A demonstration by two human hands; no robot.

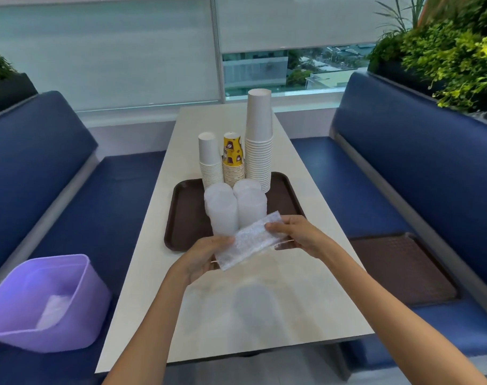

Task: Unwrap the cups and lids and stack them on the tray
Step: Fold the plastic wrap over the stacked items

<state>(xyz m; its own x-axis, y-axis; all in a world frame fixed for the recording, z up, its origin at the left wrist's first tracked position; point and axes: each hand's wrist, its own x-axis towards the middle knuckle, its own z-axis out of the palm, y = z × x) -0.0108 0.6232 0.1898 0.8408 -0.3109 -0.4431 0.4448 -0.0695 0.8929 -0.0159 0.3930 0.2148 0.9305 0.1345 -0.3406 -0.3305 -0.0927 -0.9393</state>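
Observation:
A brown tray lies on the white table. On it stand a tall stack of white cups, a short white cup stack, a yellow patterned cup stack and two stacks of clear lids. Just in front of the tray, above the table, I hold a flattened clear plastic wrapper between both hands. My left hand grips its lower left end and my right hand pinches its upper right end.
A purple bin with crumpled plastic inside sits on the blue bench at the left. A second brown tray lies on the right bench seat. Planters with green plants top both bench backs. A window is behind the table.

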